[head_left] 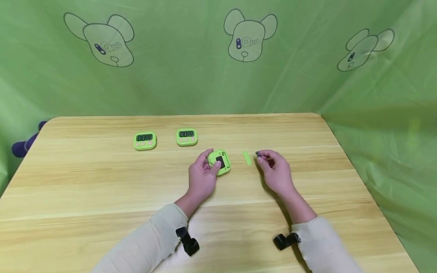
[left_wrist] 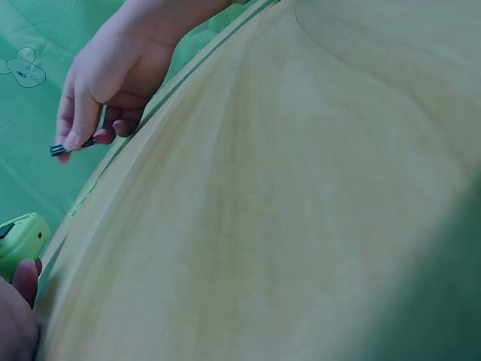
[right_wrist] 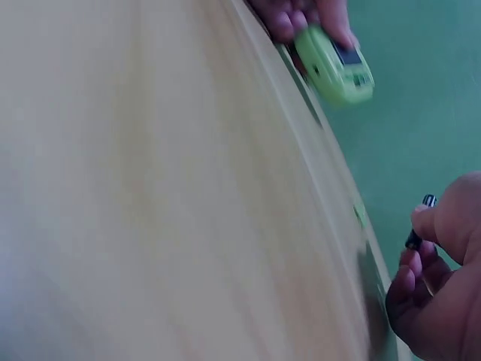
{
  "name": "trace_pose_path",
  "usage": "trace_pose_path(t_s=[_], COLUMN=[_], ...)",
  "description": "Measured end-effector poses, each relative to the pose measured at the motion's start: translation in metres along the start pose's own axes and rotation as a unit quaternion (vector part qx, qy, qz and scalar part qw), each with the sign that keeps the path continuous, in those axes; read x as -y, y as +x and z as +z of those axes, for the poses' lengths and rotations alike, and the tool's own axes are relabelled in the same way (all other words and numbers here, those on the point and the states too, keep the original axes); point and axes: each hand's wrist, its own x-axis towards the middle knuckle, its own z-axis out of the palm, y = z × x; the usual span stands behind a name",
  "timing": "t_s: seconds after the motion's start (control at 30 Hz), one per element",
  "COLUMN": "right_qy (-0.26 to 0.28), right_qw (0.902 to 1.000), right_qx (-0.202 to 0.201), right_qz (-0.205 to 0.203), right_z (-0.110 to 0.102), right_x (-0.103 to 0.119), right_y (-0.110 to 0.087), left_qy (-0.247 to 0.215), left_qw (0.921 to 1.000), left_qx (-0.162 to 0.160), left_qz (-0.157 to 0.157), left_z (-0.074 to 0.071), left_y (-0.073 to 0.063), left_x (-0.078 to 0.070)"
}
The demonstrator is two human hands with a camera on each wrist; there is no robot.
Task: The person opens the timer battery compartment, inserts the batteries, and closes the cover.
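Note:
My left hand [head_left: 202, 179] grips a green digital timer [head_left: 225, 169], its back facing up and the thumb lying across it. The timer's back shows a dark rectangle and an uncovered battery slot. To the right, my right hand [head_left: 278, 175] pinches a small dark battery [right_wrist: 430, 200] between thumb and fingertips, above the table. Whether it holds more than one battery, I cannot tell. Between the hands a thin green battery cover [head_left: 247, 158] lies on the table. The left wrist view also catches the battery [left_wrist: 58, 150], poking out past the fingertips.
Two more green timers stand farther back on the wooden table [head_left: 102, 182]: a left one [head_left: 145, 141] and a right one [head_left: 186, 137], screens up. A green curtain [head_left: 184, 83] hangs behind the table. Something purple [head_left: 24, 146] shows beyond the left edge.

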Motion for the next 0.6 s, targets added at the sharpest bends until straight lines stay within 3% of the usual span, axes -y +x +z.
trace_pose_path(t_s=[0.3,0.43,0.6], right_qy=[0.086,0.143,0.16], right_qw=[0.9948,0.9885,0.9864], right_qx=[0.051,0.047,0.037], right_qz=[-0.018,-0.011,-0.015], right_z=[0.028,0.039,0.046], right_x=[0.024,0.029,0.034], right_y=[-0.014,-0.015,-0.015], left_qy=[-0.003,-0.001,-0.019], left_qw=[1.0,1.0,0.9998], left_qx=[-0.001,0.001,0.006], left_qz=[0.001,0.001,-0.002], left_z=[0.0,0.0,0.001], left_y=[0.0,0.0,0.0], left_x=[0.001,0.0,-0.001])
